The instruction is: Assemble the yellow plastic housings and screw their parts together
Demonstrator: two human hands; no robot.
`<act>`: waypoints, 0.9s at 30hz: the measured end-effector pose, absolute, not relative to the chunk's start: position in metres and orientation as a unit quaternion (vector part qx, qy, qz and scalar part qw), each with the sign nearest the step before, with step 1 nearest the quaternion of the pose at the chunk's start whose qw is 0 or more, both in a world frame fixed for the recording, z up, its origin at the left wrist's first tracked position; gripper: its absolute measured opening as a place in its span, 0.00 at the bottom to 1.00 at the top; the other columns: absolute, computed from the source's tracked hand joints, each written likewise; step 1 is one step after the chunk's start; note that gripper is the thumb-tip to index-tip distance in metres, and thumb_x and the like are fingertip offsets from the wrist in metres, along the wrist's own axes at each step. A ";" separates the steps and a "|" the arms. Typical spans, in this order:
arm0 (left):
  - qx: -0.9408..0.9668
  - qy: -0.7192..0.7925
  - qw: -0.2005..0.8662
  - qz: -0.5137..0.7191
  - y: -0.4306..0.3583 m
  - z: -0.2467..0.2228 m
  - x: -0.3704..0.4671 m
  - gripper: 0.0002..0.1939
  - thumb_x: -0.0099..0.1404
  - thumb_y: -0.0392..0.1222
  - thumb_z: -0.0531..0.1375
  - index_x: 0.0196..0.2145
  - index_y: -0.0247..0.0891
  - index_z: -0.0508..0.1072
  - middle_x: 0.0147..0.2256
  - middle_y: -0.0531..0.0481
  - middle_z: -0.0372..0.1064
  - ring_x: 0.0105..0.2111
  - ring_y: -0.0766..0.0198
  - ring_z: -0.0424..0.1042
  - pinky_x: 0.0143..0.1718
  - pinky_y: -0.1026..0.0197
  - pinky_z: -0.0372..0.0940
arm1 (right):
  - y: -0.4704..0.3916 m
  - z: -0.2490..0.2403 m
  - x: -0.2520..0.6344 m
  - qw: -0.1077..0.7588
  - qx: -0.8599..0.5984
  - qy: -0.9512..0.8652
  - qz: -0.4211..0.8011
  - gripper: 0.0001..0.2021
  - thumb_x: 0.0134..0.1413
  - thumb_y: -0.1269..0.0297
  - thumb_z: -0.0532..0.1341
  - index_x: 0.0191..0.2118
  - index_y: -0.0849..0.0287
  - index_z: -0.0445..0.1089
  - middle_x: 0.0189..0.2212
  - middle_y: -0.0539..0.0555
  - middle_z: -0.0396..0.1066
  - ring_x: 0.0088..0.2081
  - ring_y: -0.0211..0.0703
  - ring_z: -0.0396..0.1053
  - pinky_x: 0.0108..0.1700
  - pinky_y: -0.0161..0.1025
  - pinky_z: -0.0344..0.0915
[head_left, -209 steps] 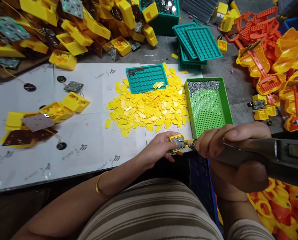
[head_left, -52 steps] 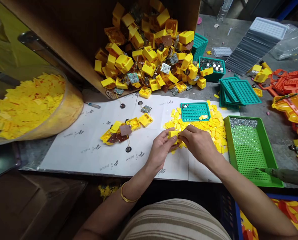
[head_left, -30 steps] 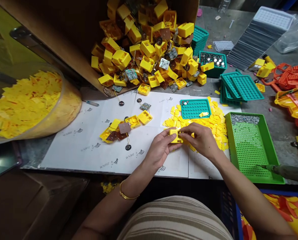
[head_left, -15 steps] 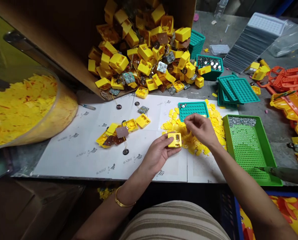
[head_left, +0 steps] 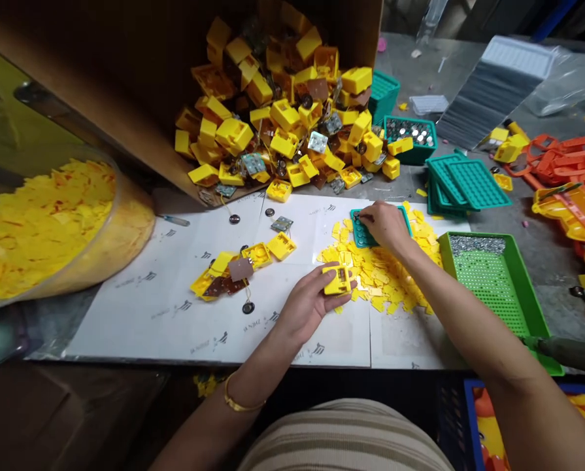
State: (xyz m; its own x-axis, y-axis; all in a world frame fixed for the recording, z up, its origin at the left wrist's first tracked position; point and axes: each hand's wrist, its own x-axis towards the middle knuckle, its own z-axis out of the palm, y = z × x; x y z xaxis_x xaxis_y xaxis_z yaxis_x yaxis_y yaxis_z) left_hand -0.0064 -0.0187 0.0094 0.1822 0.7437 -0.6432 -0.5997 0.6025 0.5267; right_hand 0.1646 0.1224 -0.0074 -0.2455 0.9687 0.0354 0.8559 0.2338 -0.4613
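My left hand holds a small yellow plastic case between thumb and fingers, its opening facing up. Over at the teal tray, the fingertips of my right hand are pinched together at the tray's left end, where small silver round cells lie. Whether something is between those fingertips is hidden. Flat yellow plastic pieces are spread around and below the tray. Left of my hands lie opened yellow cases with brown boards and a black round speaker on a wire.
A carton of yellow cases with circuit boards stands behind. At left is a tub of yellow pieces. To the right are a green basket with small metal parts, a power driver, teal trays and orange parts.
My right hand has moved up and left from above the yellow pieces onto the teal tray. My left hand keeps the yellow case, now tilted differently. The view has shifted slightly.
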 end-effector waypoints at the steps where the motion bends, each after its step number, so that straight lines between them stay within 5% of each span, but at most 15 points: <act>1: 0.073 0.459 0.764 0.447 -0.019 0.009 -0.007 0.08 0.62 0.34 0.59 0.40 0.32 0.71 0.41 0.44 0.72 0.38 0.55 0.78 0.35 0.61 0.75 | 0.122 -0.005 0.165 0.158 -0.596 -0.766 0.180 0.10 0.53 0.73 0.58 0.35 0.60 0.78 0.35 0.60 0.75 0.36 0.48 0.70 0.38 0.44 0.62; 9: 0.099 0.467 0.746 0.464 -0.024 0.012 -0.005 0.11 0.62 0.34 0.59 0.43 0.31 0.73 0.44 0.42 0.72 0.41 0.58 0.75 0.39 0.60 0.74 | 0.050 0.023 0.167 0.274 -0.547 -0.695 0.377 0.05 0.50 0.64 0.64 0.32 0.57 0.77 0.31 0.52 0.78 0.33 0.41 0.73 0.36 0.38 0.67; 13: 0.123 0.455 0.747 0.468 -0.026 0.012 -0.001 0.11 0.63 0.36 0.59 0.43 0.32 0.74 0.45 0.42 0.72 0.44 0.59 0.73 0.42 0.58 0.72 | 0.005 0.025 0.161 0.295 -0.519 -0.729 0.335 0.03 0.53 0.66 0.63 0.33 0.57 0.75 0.30 0.50 0.76 0.32 0.38 0.72 0.32 0.34 0.63; 21: 0.152 0.463 0.739 0.465 -0.032 0.011 0.005 0.14 0.62 0.38 0.60 0.45 0.33 0.74 0.46 0.43 0.71 0.43 0.60 0.72 0.45 0.56 0.71 | -0.012 0.019 0.152 0.209 -0.517 -0.816 0.152 0.07 0.57 0.67 0.59 0.31 0.59 0.73 0.29 0.52 0.73 0.31 0.40 0.70 0.27 0.34 0.53; 27: 0.159 0.496 0.722 0.456 -0.037 0.010 0.006 0.14 0.59 0.40 0.63 0.43 0.33 0.76 0.43 0.43 0.72 0.41 0.60 0.72 0.45 0.53 0.71 | -0.008 0.026 0.152 0.081 -0.497 -0.847 0.173 0.08 0.59 0.65 0.57 0.34 0.57 0.73 0.31 0.52 0.73 0.31 0.40 0.68 0.25 0.36 0.44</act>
State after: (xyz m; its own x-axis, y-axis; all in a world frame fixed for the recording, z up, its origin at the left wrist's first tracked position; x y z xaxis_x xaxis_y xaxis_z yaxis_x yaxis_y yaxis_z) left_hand 0.0060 -0.0367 0.0103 0.0927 0.8161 -0.5705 -0.5002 0.5336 0.6820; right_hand 0.1521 -0.0080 0.0263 -0.4935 0.8691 -0.0345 0.8127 0.4466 -0.3743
